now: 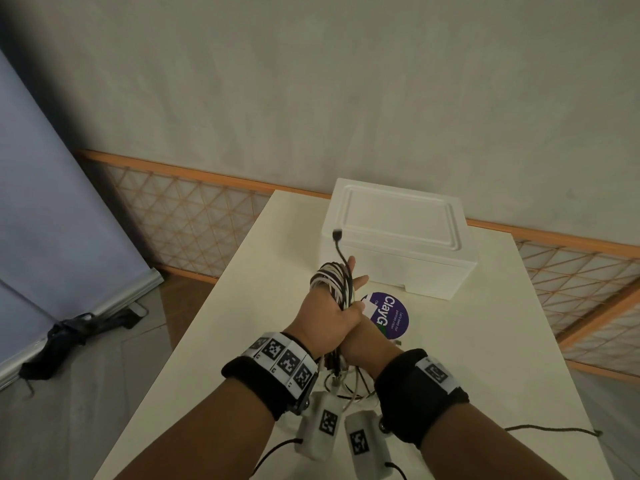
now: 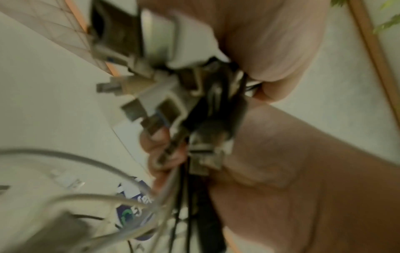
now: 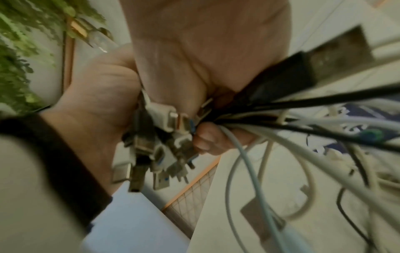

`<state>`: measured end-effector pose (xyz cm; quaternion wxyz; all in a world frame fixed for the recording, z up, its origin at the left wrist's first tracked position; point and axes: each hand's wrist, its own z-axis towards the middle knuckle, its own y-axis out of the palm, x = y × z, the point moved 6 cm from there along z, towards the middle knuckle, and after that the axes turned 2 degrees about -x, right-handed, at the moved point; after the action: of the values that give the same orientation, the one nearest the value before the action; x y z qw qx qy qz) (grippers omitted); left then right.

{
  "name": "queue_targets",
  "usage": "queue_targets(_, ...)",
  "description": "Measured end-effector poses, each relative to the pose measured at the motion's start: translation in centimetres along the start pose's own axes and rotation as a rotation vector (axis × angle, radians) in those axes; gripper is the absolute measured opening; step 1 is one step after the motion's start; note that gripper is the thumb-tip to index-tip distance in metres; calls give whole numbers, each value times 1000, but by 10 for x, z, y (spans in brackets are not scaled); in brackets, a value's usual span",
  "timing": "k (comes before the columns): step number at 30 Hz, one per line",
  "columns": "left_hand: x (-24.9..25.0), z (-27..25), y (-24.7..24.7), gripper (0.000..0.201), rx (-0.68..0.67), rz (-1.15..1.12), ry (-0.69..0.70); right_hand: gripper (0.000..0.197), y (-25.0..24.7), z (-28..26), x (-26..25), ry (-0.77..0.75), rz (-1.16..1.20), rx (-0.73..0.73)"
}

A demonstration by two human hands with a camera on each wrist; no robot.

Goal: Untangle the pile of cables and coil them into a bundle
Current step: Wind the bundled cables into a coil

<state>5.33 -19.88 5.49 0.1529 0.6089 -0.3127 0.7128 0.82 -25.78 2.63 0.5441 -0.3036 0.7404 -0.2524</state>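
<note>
A coil of white and black cables (image 1: 329,277) is wound round my left hand (image 1: 322,320), which is held above the table. Two of its fingers (image 1: 354,265) stick out straight past the coil, and its thumb presses on the strands. One black cable end with its plug (image 1: 337,234) rises above the coil. Just below, my right hand (image 1: 367,344) grips the hanging strands, its fingers (image 3: 207,140) curled round them. A bunch of USB plugs (image 3: 160,149) sticks out between the two hands, and the same USB plugs (image 2: 151,102) appear blurred in the left wrist view.
A white foam box (image 1: 398,237) stands at the table's far end. A round purple sticker (image 1: 391,318) lies in front of it. Loose cable loops (image 1: 349,393) rest on the cream table (image 1: 242,323) under my wrists. Another black cord (image 1: 554,427) trails right.
</note>
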Motion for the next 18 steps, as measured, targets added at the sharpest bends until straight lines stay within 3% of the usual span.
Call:
queue_targets(5,-15,10,-1,50,31,67,-36,32,7,0,-7,-4,-507,-238)
queue_targets(7,-30,15,-11,48,107,190,-104,27,9,-2,-14,-26,-647,-171)
queue_targets(9,-41,17,-21,52,177,305,-191,20,8,-4,-14,23,-628,-109)
queue_targets(11,-41,19,-24,49,149,465,-225,19,2,-3,-12,49,-642,-72)
queue_targets(14,-41,20,-28,27,113,624,-233,20,-13,-5,-13,48,-702,-27)
queue_targets(18,-49,24,-31,32,67,689,-286,18,-22,-10,-16,-40,-756,-9)
